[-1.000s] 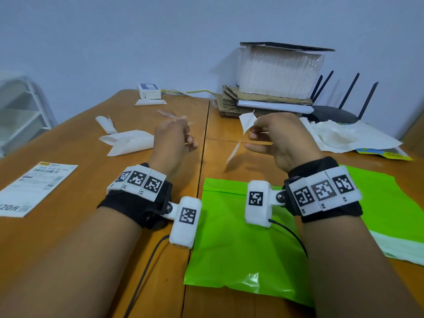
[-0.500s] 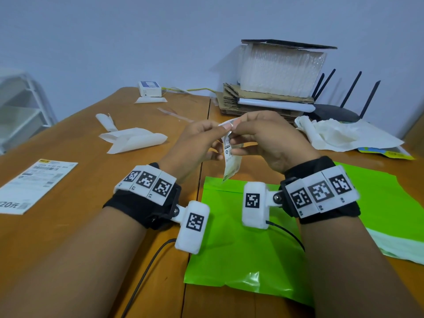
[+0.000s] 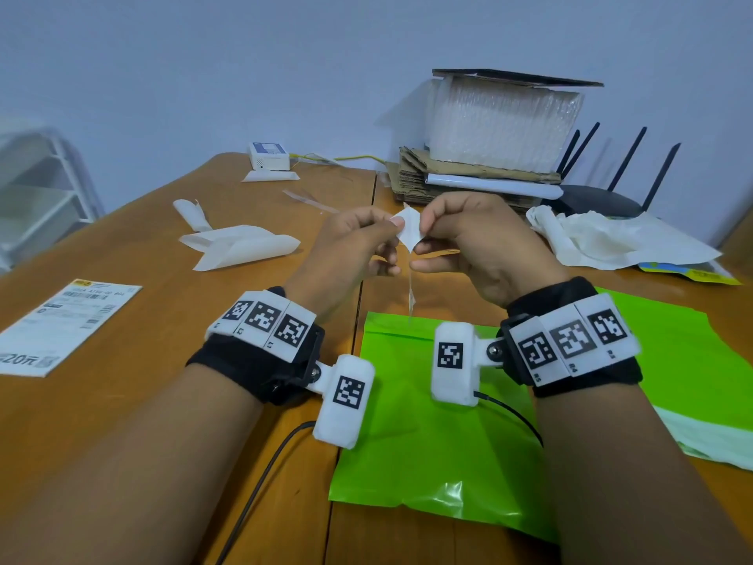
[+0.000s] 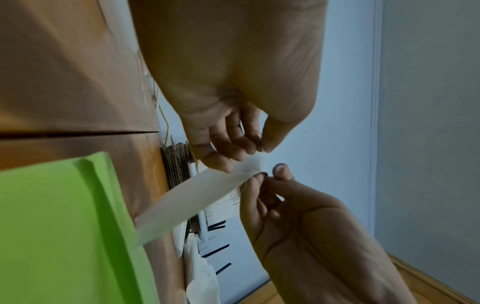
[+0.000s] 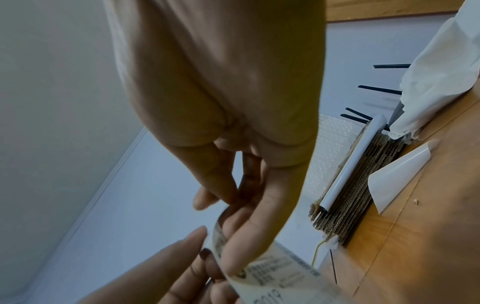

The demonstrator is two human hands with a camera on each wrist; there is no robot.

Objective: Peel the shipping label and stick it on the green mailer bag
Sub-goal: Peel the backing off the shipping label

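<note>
The green mailer bag (image 3: 411,434) lies flat on the wooden table (image 3: 122,401) under my wrists; it also shows in the left wrist view (image 4: 64,226). Above it I hold the white shipping label (image 3: 407,232), which hangs edge-on toward the bag. My left hand (image 3: 393,228) pinches its top corner from the left. My right hand (image 3: 423,230) pinches it from the right, and the paper spreads slightly between the two pinches. The left wrist view shows the label's blank side (image 4: 197,201). Its printed side (image 5: 275,273) faces the right wrist camera.
A second printed label sheet (image 3: 61,320) lies at the left, with loose white backing papers (image 3: 240,250) beyond it. At the back stand a cardboard stack with bubble wrap (image 3: 489,157), a black router (image 3: 599,197) and crumpled white paper (image 3: 603,242). Another green bag (image 3: 692,381) lies right.
A second ago my hands were apart, the right one holding the label alone. The left hand came in; both now pinch the top corner, and the label has turned edge-on.
</note>
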